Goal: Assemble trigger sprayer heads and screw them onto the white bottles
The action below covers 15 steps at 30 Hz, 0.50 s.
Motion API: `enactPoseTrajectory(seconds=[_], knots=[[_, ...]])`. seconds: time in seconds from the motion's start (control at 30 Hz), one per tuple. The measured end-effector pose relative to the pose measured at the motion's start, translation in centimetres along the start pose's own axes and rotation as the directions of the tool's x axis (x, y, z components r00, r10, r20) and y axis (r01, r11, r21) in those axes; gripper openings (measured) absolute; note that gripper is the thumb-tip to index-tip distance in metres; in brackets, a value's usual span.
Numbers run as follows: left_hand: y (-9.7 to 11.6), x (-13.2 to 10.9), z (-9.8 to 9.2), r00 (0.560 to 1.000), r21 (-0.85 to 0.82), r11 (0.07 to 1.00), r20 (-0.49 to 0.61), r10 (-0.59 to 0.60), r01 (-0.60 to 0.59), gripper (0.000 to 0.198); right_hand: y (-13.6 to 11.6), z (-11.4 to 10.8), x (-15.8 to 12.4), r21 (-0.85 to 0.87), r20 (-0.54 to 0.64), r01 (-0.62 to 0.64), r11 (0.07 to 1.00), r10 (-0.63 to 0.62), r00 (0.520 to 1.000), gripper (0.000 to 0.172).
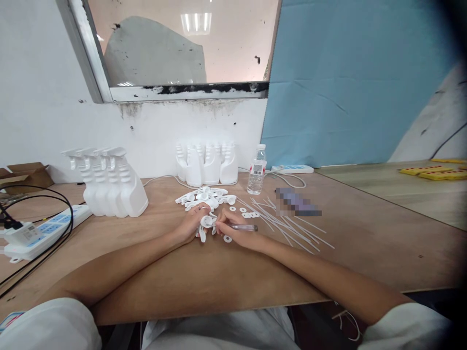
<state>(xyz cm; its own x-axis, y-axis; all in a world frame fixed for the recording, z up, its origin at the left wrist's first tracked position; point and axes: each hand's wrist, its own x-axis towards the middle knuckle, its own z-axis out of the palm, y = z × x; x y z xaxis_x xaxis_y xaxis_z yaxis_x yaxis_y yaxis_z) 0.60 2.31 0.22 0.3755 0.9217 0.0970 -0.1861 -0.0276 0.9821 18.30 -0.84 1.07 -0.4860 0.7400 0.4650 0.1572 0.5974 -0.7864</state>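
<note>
My left hand (195,221) is closed around a white trigger spray head (206,221), its round cap opening facing up toward me. In my right hand (233,228) is a slim screwdriver (245,227) with a clear handle and dark end; its thin tip reaches the cap opening. Both hands are close together over the table. Just beyond them lies a pile of white spray heads (207,195). Several white ring washers (250,215) lie to the right, and a single washer (227,238) sits by my right hand. Thin white dip tubes (288,224) are scattered further right.
White spray bottles with heads (115,189) stand at left; headless white bottles (206,165) stand by the wall. A water bottle (257,172), a blurred phone-like object (297,201), a power strip (47,233) with black cables and a cardboard box (27,176) are on the table (175,287).
</note>
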Motion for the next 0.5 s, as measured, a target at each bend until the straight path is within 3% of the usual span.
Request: enactPoseTrajectory(seconds=[0.2,0.4,0.5], knots=[[-0.57,0.28,-0.14,1.000,-0.094,0.996,0.023,-0.008,0.010,0.031,-0.16,0.29,-0.23,-0.259,0.063,0.270,0.927,-0.263,0.963,0.017],[-0.71,0.31,-0.10,0.999,-0.142,0.989,0.033,-0.031,0.035,0.034,-0.05,0.43,0.07,-0.462,0.108,0.419,0.781,-0.420,0.901,0.008],[-0.53,0.13,0.03,0.999,-0.153,0.987,0.031,-0.037,0.041,0.032,0.16,0.15,0.32,-0.583,0.097,0.488,0.650,-0.540,0.836,0.013]])
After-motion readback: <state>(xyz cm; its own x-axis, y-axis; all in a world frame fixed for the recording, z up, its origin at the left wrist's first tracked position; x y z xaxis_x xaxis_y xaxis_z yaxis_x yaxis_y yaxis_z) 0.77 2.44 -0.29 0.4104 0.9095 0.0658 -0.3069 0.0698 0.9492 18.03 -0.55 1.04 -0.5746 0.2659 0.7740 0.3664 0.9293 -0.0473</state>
